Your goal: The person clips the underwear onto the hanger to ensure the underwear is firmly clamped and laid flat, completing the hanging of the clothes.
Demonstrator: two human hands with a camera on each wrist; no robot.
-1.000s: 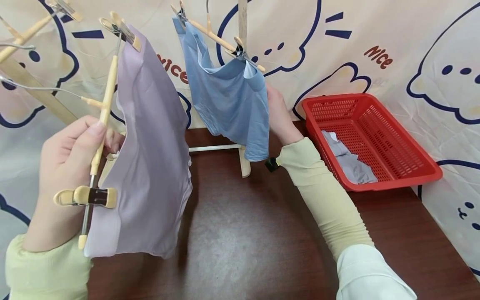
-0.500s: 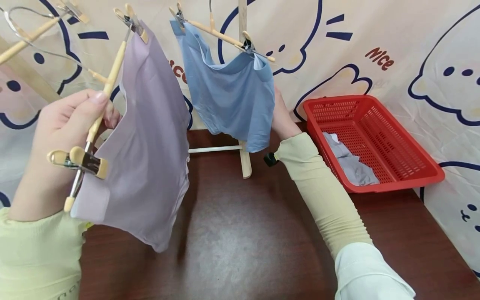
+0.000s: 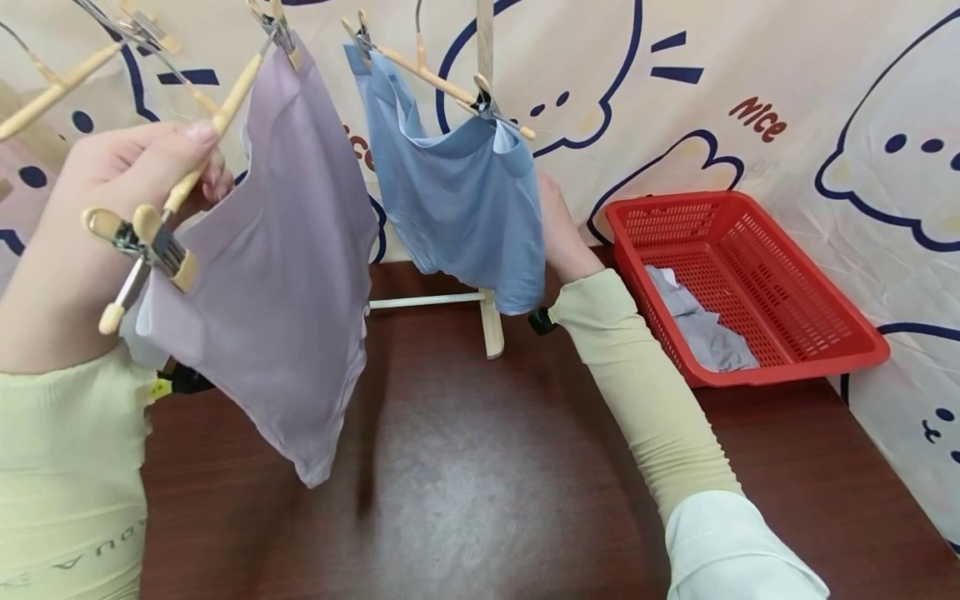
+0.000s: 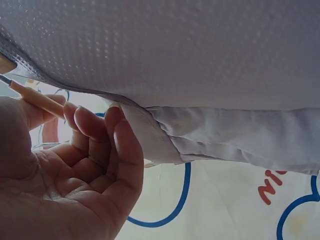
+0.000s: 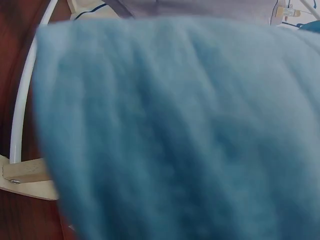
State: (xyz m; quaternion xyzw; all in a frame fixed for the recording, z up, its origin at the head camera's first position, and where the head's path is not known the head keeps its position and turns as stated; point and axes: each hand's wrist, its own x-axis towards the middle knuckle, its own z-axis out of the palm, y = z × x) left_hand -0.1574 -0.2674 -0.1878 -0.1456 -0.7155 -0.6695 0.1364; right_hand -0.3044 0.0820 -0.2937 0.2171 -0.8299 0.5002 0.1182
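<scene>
My left hand (image 3: pixel 142 167) pinches the yellow bar of a clip hanger (image 3: pixel 242 87) between thumb and fingers. Lilac underpants (image 3: pixel 300 208) hang from its two metal clips, the bar slanting down toward me. The left wrist view shows curled fingers (image 4: pixel 131 142) right beside the lilac cloth. On a second clip hanger (image 3: pixel 435 81), blue underpants (image 3: pixel 465 192) hang at the back centre. My right hand (image 3: pixel 558 229) reaches to their right edge, its fingers hidden behind the cloth, so I cannot tell whether they grip. Blurred blue cloth (image 5: pixel 175 125) fills most of the right wrist view.
A red plastic basket (image 3: pixel 817 333) stands at the right, grey cloth (image 3: pixel 705 329) inside it. The wooden rack's foot (image 3: pixel 491 325) and white crossbar (image 3: pixel 427 300) sit on the dark table (image 3: pixel 450 467). Another hanger (image 3: pixel 60 92) hangs upper left, before a patterned cloth backdrop (image 3: pixel 780 75).
My left hand has risen and shifted slightly left, lifting the hanger and lilac underpants with it. The blue underpants swayed a little; my right hand stayed nearly in place.
</scene>
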